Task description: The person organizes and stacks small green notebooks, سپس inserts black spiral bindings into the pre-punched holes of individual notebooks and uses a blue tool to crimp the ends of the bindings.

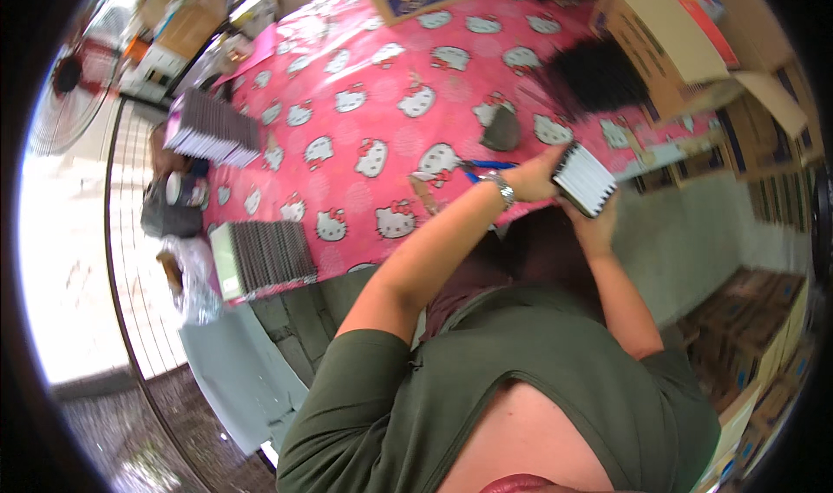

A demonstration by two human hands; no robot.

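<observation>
Both of my hands hold a small spiral notepad (585,181) with white lined pages and a black coil, just past the near edge of the pink table. My left hand (536,177), with a metal watch at the wrist, is closed on its left side. From below and to the right, my right hand (597,226) grips its lower edge, with some fingers hidden by the pad. Beside my left wrist lie blue-handled pliers (488,164). Farther back on the table is a dark grey lump (501,130). A heap of thin black wires or coils (600,75) lies behind the notepad.
Pink cloth with cat faces covers the table (347,137). Two stacks of notepads (213,130) (271,257) stand on its left side. Open cardboard boxes (672,33) crowd the far right. A plastic bag (193,276) hangs at the left edge, near a fan (74,77).
</observation>
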